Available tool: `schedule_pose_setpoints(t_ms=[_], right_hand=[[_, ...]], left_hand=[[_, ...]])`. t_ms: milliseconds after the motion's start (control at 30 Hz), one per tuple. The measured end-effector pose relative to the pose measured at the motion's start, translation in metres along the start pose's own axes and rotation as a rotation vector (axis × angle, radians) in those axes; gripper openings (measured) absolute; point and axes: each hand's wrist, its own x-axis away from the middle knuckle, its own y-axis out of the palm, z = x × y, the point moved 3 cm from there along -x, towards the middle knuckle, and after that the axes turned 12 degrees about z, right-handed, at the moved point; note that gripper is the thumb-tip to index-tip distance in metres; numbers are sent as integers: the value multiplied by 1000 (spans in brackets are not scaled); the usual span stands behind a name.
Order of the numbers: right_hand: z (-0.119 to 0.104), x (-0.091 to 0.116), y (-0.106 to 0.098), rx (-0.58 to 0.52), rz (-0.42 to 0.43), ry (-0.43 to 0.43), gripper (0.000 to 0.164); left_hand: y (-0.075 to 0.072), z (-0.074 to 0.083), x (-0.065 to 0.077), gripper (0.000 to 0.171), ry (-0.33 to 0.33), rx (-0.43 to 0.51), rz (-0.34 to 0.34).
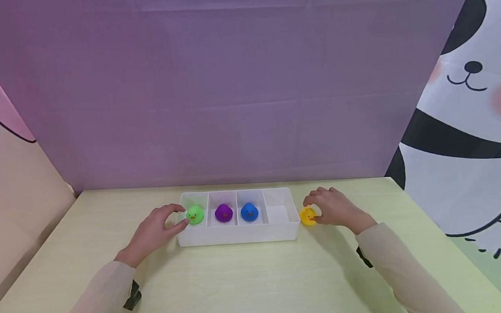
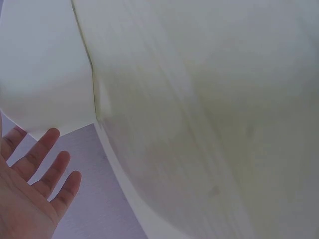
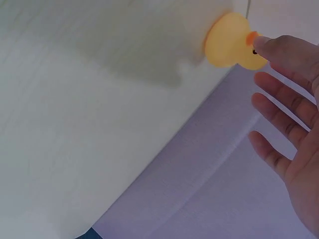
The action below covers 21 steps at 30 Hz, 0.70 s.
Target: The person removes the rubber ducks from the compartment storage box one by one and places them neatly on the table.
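A white divided box (image 1: 239, 234) lies on the table. Its compartments hold, from the left, a green rubber duck (image 1: 195, 214), a purple rubber duck (image 1: 223, 213) and a blue rubber duck (image 1: 249, 212); the rightmost shows only its white floor. My left hand (image 1: 156, 229) is at the box's left end, thumb and index finger spread over its edge beside the green duck. In the left wrist view its other fingers are extended beside the box wall (image 2: 45, 55). My right hand (image 1: 335, 208) pinches a yellow rubber duck (image 1: 307, 216) by its head, just outside the box's right end.
The pale wooden table (image 1: 244, 286) extends in front of the box and to both sides. A purple cloth backdrop (image 1: 226, 89) rises behind its far edge. A panda-printed panel (image 1: 475, 122) stands on the right, a pink and beige one (image 1: 7, 187) on the left.
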Motion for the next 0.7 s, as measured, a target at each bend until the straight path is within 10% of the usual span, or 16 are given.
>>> schedule_pose_setpoints(t_ms=[700], right_hand=[[-11, -29, -22, -5, 38, -16, 31]], left_hand=[[1, -2, 0, 49, -11, 1, -8]])
